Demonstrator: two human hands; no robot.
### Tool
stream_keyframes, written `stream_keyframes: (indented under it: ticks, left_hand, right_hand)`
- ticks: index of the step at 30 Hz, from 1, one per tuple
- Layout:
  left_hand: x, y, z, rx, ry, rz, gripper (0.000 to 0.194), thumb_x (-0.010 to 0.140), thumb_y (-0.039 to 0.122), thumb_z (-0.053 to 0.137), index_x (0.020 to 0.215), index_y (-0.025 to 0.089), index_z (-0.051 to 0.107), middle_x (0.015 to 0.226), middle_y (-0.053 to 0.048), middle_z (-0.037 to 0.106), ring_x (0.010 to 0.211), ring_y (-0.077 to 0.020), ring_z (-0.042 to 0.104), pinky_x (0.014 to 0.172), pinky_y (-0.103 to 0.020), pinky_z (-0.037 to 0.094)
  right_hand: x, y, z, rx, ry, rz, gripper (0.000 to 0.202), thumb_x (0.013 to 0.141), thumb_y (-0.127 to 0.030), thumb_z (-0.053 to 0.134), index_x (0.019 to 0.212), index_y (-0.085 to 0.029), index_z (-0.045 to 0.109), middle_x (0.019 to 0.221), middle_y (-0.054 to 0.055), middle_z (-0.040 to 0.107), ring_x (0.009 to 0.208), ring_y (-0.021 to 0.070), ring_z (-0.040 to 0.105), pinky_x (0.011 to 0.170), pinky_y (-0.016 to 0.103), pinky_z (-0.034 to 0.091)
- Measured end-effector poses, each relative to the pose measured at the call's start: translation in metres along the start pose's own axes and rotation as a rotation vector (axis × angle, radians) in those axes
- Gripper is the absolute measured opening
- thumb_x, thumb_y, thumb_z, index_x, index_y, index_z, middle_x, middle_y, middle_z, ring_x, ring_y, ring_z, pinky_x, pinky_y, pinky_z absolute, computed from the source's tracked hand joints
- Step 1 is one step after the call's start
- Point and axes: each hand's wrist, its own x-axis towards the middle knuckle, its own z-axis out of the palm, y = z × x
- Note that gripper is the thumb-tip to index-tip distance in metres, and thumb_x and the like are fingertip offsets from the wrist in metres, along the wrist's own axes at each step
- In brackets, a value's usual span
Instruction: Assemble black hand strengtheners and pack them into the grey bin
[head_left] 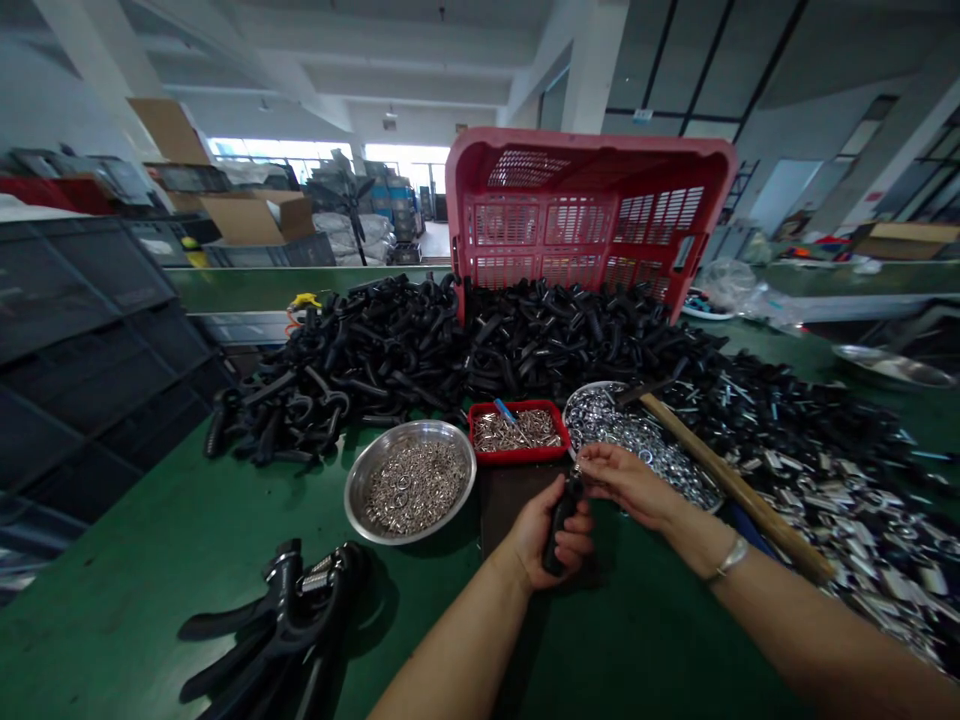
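My left hand (536, 540) is wrapped round a black plastic handle (561, 525), held upright above a dark board (499, 500). At the handle's top end, my right hand (619, 480) has its fingertips pinched together on a small shiny metal part (577, 468) that is too small to name. Just beyond my hands stands a red tray (520, 458) of small metal pins with a blue-handled tool (506, 412) lying in it. Left of that is a steel bowl (355, 510) of small metal pieces. A plate (574, 395) of shiny metal parts lies behind my right hand.
A big heap of black handles (420, 340) spills from a tipped red crate (592, 140). Spring hand grips (285, 620) lie at the front left. A wooden-handled hammer (735, 485) rests across the plate, beside loose metal parts (862, 540). Grey bins (75, 330) stand at the left.
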Motion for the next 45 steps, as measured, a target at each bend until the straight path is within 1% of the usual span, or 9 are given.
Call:
stream_keyframes:
  ticks: [2,6,9,12,23,29,32,40,45]
  left_hand:
    - [0.000,0.003,-0.001,-0.024,0.033,0.037,0.037,0.080,0.048,0.046,0.080,0.011,0.050,0.055,0.007,0.026,0.037,-0.0007,0.024,0.031,-0.008,0.018]
    - [0.002,0.008,-0.004,-0.153,0.114,0.197,0.036,0.083,0.047,0.041,0.077,0.013,0.047,0.055,0.006,0.027,0.038,-0.0006,0.026,0.032,-0.008,0.022]
    - [0.005,0.008,-0.004,-0.127,0.166,0.288,0.032,0.083,0.045,0.043,0.077,0.014,0.046,0.058,0.005,0.033,0.042,-0.0024,0.033,0.036,-0.011,0.032]
    - [0.007,0.007,-0.003,-0.078,0.192,0.305,0.030,0.082,0.045,0.045,0.080,0.015,0.046,0.065,0.003,0.040,0.050,-0.0051,0.041,0.042,-0.015,0.038]
    - [0.010,0.003,-0.004,-0.019,0.222,0.279,0.028,0.080,0.041,0.051,0.083,0.014,0.048,0.066,0.003,0.044,0.047,-0.0036,0.042,0.038,-0.013,0.031]
    - [0.011,-0.005,0.003,0.096,0.299,0.335,0.030,0.077,0.039,0.056,0.091,0.012,0.054,0.083,-0.004,0.056,0.047,-0.0023,0.045,0.034,-0.011,0.028]
    - [0.012,-0.007,0.003,0.116,0.347,0.437,0.026,0.075,0.035,0.060,0.089,0.014,0.054,0.076,0.000,0.053,0.044,-0.0008,0.042,0.032,-0.010,0.026]
    - [0.014,-0.006,0.001,0.010,0.307,0.482,0.022,0.079,0.032,0.055,0.087,0.012,0.052,0.068,0.002,0.046,0.040,0.0011,0.035,0.031,-0.009,0.024]
    - [0.013,-0.007,0.002,0.107,0.329,0.507,0.023,0.076,0.032,0.059,0.089,0.015,0.051,0.071,0.003,0.048,0.039,0.0014,0.033,0.032,-0.009,0.024]
  right_hand:
    - [0.003,0.001,-0.012,-0.172,0.093,-0.039,0.030,0.072,-0.041,0.058,0.091,-0.018,0.053,0.082,0.003,0.063,0.074,0.0161,0.061,0.065,0.031,0.049]
    - [0.006,-0.006,-0.051,-0.928,0.379,-0.280,0.025,0.078,-0.034,0.048,0.091,-0.017,0.061,0.090,0.009,0.065,0.083,0.0211,0.060,0.074,0.037,0.047]
    - [0.006,-0.007,-0.065,-1.344,0.172,-0.357,0.023,0.078,-0.025,0.048,0.092,-0.019,0.065,0.097,0.007,0.064,0.092,0.0201,0.057,0.084,0.034,0.042]
    - [0.006,-0.001,-0.060,-1.487,0.076,-0.315,0.025,0.077,-0.022,0.050,0.097,-0.023,0.064,0.099,0.006,0.063,0.093,0.0202,0.057,0.079,0.032,0.043]
    - [-0.002,-0.003,-0.045,-1.410,0.223,-0.345,0.022,0.081,-0.021,0.041,0.088,-0.017,0.062,0.088,0.008,0.063,0.084,0.0182,0.057,0.074,0.028,0.042]
    - [-0.003,-0.028,0.004,-1.332,-0.007,-0.399,0.021,0.077,-0.015,0.043,0.081,-0.019,0.064,0.081,0.005,0.065,0.076,0.0171,0.059,0.071,0.026,0.042]
    - [-0.002,-0.029,0.016,-1.289,0.010,-0.395,0.025,0.076,-0.012,0.041,0.084,-0.019,0.064,0.083,0.005,0.065,0.078,0.0167,0.059,0.072,0.026,0.042]
    - [-0.011,-0.015,0.015,-1.102,0.062,-0.530,0.023,0.077,-0.021,0.050,0.097,-0.015,0.061,0.092,0.009,0.062,0.083,0.0171,0.056,0.075,0.029,0.043]
    - [-0.008,-0.007,0.012,-1.147,0.067,-0.463,0.028,0.084,-0.035,0.043,0.079,-0.019,0.065,0.078,0.006,0.062,0.076,0.0156,0.057,0.070,0.027,0.043]
